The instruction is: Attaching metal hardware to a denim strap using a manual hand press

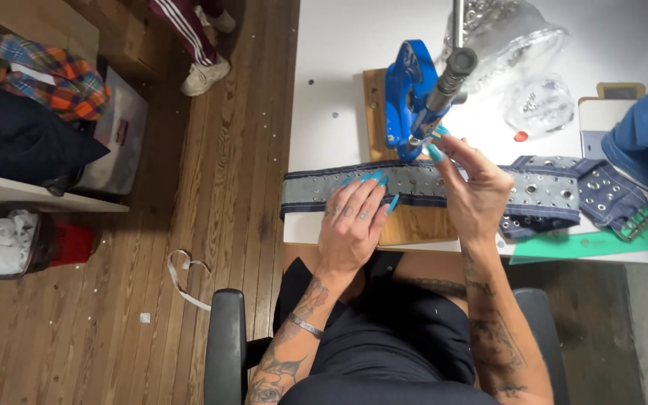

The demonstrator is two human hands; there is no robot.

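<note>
The left hand (352, 221) lies flat, fingers spread, pinning the long eyelet-studded denim strip (414, 184) under the blue hand press (406, 97), while the right hand (470, 184), fingers loosely open just beyond it, seems to be seating an eyelet, which calls for careful alignment.

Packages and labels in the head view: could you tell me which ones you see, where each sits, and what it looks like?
Clear plastic bag: far side of the white table, behind the blue hand press; crumpled, holding small silvery parts.
Smaller clear bag: just right of the press, rounded, with dark print and a red spot beside it.
Grey storage box: on the floor at left, with a small dark red label on its side.
</note>
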